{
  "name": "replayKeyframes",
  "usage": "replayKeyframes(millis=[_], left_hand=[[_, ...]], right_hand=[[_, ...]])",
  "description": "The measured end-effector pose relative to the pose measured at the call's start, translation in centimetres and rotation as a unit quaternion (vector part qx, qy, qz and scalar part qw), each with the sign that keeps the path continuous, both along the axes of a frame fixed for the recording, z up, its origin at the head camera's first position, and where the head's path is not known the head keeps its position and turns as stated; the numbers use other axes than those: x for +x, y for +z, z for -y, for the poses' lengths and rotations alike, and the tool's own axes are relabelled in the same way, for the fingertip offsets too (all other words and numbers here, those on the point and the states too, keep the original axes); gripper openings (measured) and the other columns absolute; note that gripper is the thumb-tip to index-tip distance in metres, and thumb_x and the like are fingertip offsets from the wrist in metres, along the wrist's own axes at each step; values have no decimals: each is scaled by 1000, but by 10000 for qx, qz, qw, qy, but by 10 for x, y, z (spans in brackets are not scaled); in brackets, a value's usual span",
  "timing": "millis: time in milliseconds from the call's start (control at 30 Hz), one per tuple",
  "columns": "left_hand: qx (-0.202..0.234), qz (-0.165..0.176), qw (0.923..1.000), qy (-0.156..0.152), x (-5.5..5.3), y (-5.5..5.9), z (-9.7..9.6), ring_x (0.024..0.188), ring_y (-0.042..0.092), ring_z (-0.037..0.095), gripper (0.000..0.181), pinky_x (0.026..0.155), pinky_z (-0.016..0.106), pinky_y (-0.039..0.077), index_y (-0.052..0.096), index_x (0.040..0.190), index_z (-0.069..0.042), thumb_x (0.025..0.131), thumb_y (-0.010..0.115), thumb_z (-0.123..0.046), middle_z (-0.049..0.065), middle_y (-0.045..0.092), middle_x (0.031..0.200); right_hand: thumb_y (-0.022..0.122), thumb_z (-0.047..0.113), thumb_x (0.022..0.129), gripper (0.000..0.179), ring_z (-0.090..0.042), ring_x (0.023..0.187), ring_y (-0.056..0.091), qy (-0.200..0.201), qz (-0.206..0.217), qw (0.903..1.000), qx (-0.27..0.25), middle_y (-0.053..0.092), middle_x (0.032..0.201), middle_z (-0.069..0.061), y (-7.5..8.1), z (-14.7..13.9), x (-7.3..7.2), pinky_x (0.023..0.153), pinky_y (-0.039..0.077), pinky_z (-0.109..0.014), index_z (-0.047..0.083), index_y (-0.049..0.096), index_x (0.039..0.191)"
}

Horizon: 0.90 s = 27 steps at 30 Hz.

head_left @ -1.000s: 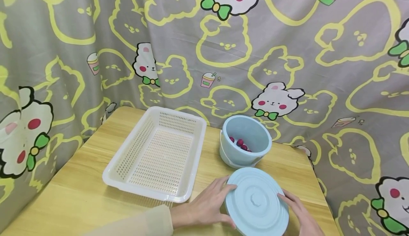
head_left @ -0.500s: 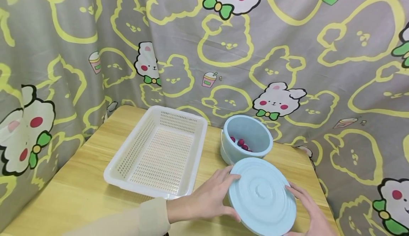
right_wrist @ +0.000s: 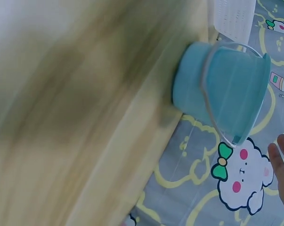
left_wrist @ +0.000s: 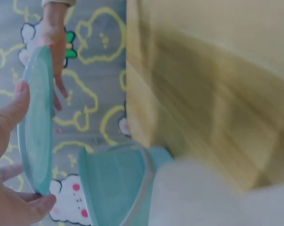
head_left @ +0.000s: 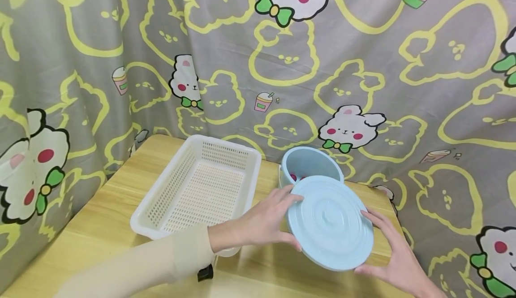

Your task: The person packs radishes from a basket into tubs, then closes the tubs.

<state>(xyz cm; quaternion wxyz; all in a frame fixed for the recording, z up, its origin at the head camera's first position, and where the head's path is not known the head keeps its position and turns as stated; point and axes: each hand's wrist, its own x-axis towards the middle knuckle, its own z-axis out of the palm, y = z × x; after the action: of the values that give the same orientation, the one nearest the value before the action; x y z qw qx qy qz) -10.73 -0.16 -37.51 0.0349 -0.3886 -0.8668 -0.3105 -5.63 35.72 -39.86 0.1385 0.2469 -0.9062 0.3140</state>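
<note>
Two hands hold the light blue lid [head_left: 329, 222] by its rim, raised off the table [head_left: 101, 239] and tilted in front of the blue bucket [head_left: 310, 166]. The left hand [head_left: 262, 222] has its fingers curled on the lid's left edge; the right hand [head_left: 397, 255] grasps its right edge. A white basket [head_left: 201, 190] lies just left of the bucket.

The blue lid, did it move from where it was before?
Yes. The blue lid, held between the left hand and right hand, has gone up off the table and toward the bucket, now covering part of its opening.
</note>
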Motion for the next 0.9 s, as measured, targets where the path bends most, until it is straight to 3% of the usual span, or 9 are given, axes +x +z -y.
replayKeyframes(millis=[100, 300, 633, 733, 833, 900], left_hand=[[15, 57, 10000, -34, -13, 4, 1, 153, 43, 38, 105, 124, 50, 45, 46, 152, -8, 71, 95, -52, 23, 38, 167], [142, 368, 9992, -70, -41, 6, 1, 160, 33, 37, 105, 132, 56, 31, 45, 154, -10, 70, 97, -47, 19, 40, 167], [203, 484, 9986, -32, -85, -2, -2, 156, 38, 35, 110, 129, 49, 38, 42, 157, -9, 70, 98, -47, 18, 38, 169], [202, 546, 9983, -52, -97, -5, -2, 155, 39, 35, 110, 129, 49, 38, 42, 157, -9, 70, 98, -45, 16, 39, 169], [157, 641, 9978, -20, -109, -7, -1, 155, 39, 34, 110, 129, 48, 38, 42, 157, -10, 70, 98, -44, 13, 39, 169], [115, 679, 9976, 23, -116, -7, 0, 156, 39, 33, 111, 130, 48, 37, 42, 158, -10, 69, 99, -45, 10, 41, 169]], right_hand=[[107, 17, 47, 125, 12, 145, 33, -113, 1, 9999, -15, 43, 164, -5, 3, 2, -11, 108, 23, -1, 9, 48, 156], [106, 8, 45, 120, 6, 148, 34, 88, -241, 9991, -324, 44, 163, -10, 8, 5, -31, 110, 26, -3, 4, 52, 153], [105, 10, 49, 116, 12, 146, 29, -268, -207, 9993, -153, 46, 161, -22, 5, 5, -65, 107, 23, -7, 14, 54, 153], [105, 14, 52, 114, 1, 147, 35, -391, -105, 9992, -42, 45, 161, -22, 2, 3, -74, 117, 33, -34, 17, 53, 153], [105, 18, 56, 112, -28, 149, 41, -489, 43, 9988, 68, 43, 162, -23, 1, 4, -84, 109, 39, -66, 20, 53, 154], [105, 20, 57, 111, -48, 145, 42, -506, 132, 9986, 101, 41, 163, -25, 0, 5, -91, 102, 38, -78, 21, 52, 155]])
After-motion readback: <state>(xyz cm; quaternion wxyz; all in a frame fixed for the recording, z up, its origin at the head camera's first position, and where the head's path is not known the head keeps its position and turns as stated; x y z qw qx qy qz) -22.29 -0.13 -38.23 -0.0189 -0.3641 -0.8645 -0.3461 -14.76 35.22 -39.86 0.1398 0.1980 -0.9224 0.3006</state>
